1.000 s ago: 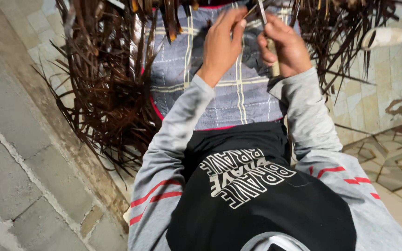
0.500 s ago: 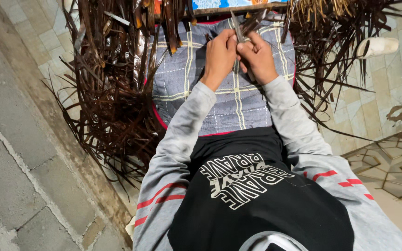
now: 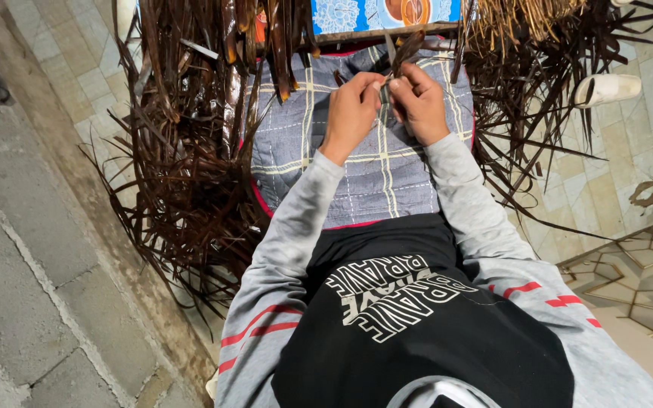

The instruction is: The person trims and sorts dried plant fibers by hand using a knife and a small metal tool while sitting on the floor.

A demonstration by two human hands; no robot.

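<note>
Both hands have been brought together since a second ago, so the dark leaf strip (image 3: 396, 54) is now pinched between left hand (image 3: 353, 102) and right hand (image 3: 419, 102), over the checked cloth (image 3: 372, 177), dry fronds (image 3: 190, 174) piled leftward.

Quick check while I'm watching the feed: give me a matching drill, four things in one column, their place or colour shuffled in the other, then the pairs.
Things:
1. left hand
2. right hand
3. checked cloth
4. white shoe

Places or colours:
A. grey-blue with pale lines, spread over the lap
B. on the tiled floor, far right
C. pinching the dark leaf strip from the left
D. gripping the strip beside the other hand, from the right

Pairs: 1-C, 2-D, 3-A, 4-B
</note>
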